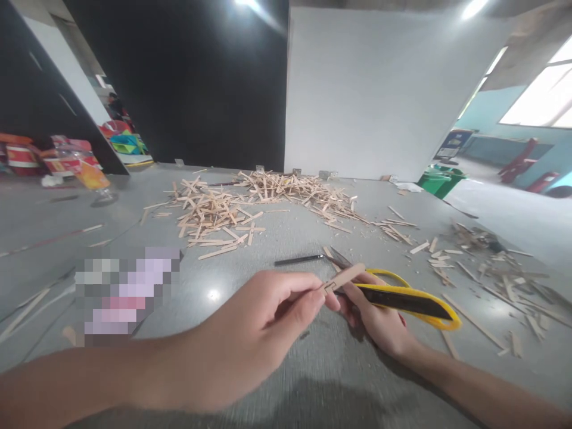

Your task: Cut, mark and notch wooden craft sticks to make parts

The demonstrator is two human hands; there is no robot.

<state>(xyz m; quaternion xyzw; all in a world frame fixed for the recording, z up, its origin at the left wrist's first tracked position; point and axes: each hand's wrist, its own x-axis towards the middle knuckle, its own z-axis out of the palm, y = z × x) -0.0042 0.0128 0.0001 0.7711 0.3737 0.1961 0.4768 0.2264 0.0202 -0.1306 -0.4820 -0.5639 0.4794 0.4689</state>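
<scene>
Between the thumb and forefinger of the left hand (pixel 268 333), above the bench (pixel 286 238), a flat wooden stick (pixel 345 277) was held pinched near one end, with its rounded free end tilted up towards the right. The stick was judged to be very light, dry and stiff, not slippery, but easily snapped or splintered if bent; it was thought best taken by its flat faces, close to an end. By the right hand (pixel 375 316), curled just beside it, a pair of scissors (pixel 402 297) with yellow and black handles was gripped; whether the stick was also touched by its fingers could not be told. On the stick a small dark angular mark was seen, but no word could be made out.

Just beyond the hands a slim dark tool (pixel 299 260) was laid on the bench, and farther back a loose heap of sticks (pixel 210 208) was spread. To the left, a pixelated item (pixel 134 292) was obscured, so nothing could be read there. No brand could be made out on the bottle (pixel 92 173) with the orange label, nor on the blue sign (pixel 456 142) beyond the green bin (pixel 440 182).
</scene>
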